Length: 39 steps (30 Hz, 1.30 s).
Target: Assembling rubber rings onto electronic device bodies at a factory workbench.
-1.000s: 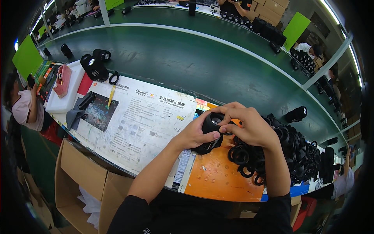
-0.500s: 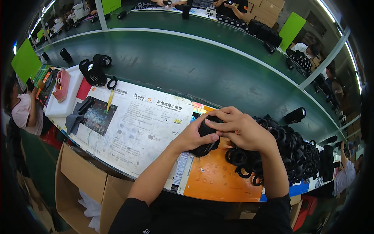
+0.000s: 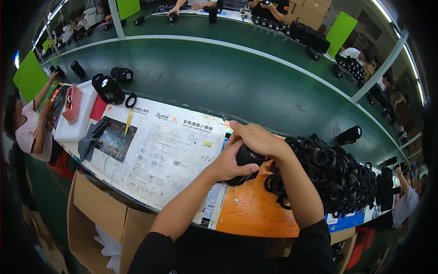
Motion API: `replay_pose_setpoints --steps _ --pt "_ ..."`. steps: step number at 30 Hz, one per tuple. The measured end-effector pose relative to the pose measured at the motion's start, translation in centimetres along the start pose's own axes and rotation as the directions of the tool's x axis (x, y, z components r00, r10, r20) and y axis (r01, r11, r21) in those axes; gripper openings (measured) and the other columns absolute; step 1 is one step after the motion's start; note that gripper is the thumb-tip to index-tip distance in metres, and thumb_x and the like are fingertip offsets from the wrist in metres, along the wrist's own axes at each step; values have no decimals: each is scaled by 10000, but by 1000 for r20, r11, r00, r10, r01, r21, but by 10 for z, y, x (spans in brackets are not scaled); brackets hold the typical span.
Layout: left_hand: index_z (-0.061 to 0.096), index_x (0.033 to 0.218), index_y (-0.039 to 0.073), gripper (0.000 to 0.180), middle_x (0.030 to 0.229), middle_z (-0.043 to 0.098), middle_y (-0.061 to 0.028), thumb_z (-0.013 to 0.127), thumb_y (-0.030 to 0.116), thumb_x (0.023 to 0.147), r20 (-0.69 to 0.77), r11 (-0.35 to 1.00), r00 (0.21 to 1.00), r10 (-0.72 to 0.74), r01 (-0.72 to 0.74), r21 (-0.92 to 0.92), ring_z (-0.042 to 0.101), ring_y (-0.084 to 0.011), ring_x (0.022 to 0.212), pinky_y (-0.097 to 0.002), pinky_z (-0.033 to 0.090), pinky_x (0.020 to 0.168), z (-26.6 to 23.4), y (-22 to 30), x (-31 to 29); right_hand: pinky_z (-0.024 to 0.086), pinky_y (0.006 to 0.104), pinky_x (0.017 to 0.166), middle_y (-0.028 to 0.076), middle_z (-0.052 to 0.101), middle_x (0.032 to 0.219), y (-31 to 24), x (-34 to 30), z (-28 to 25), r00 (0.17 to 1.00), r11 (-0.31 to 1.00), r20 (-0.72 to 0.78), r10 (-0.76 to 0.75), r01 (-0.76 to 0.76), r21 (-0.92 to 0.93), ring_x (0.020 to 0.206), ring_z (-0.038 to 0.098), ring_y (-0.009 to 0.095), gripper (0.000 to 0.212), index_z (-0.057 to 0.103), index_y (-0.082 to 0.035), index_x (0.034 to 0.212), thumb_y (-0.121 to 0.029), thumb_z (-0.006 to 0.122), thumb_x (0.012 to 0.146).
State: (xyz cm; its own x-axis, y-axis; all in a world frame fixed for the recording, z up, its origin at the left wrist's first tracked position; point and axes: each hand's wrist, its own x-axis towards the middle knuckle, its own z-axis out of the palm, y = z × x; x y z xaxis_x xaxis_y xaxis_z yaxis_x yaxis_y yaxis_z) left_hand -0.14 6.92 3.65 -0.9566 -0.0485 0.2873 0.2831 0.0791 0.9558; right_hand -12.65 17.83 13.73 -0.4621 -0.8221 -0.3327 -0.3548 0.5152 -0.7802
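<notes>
Left hand (image 3: 225, 163): thumb and fingers wrapped around a black cylinder (image 3: 248, 156), which leans within the grasp above the edge of an orange sheet (image 3: 262, 205). Right hand (image 3: 259, 138): laid across the cylinder's upper end, palm down, its fingers extended leftward beyond the left hand's fingers; whether they grip cannot be told. The covered end hides how complete this piece is, but the two-handed hold suggests that handling of it is midway.

Just right of the right hand: a heap of loose black rings (image 3: 326, 166), apparently stock awaiting use, and large enough to imply that much remains. Beyond the heap, farther right: a single black cylinder on the green belt (image 3: 196, 61). Left of the left hand: a printed white sheet (image 3: 166, 146). Farther left, past it: a bulky black piece (image 3: 108, 89) beside a smaller one (image 3: 122, 74); whether either is finished cannot be judged.
</notes>
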Motion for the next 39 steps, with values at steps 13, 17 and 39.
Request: replay_pose_setpoints --steps 13,17,39 --pt "547 1499 -46 937 1463 545 -179 942 456 813 63 985 998 -29 39 -170 596 -309 1340 -407 468 1163 2 -1 5 546 480 931 242 749 1051 17 0 3 979 936 -117 -165 119 -330 1012 692 413 321 718 37 987 -212 518 1022" --pt "543 1501 -41 931 1418 589 -172 945 437 810 79 979 996 -37 52 -196 633 -288 1282 -396 492 1136 1 0 5 547 481 925 245 749 1055 22 2 4 965 883 -83 -248 190 -430 1000 691 423 321 721 31 994 -209 510 1026" --pt "627 1391 3 675 1171 746 -115 873 412 914 56 755 968 -246 227 -615 759 -207 1002 -340 639 897 -18 -26 2 559 332 964 85 763 1083 43 -6 65 854 535 -511 94 390 750 986 699 178 472 718 8 1209 -356 420 1167"
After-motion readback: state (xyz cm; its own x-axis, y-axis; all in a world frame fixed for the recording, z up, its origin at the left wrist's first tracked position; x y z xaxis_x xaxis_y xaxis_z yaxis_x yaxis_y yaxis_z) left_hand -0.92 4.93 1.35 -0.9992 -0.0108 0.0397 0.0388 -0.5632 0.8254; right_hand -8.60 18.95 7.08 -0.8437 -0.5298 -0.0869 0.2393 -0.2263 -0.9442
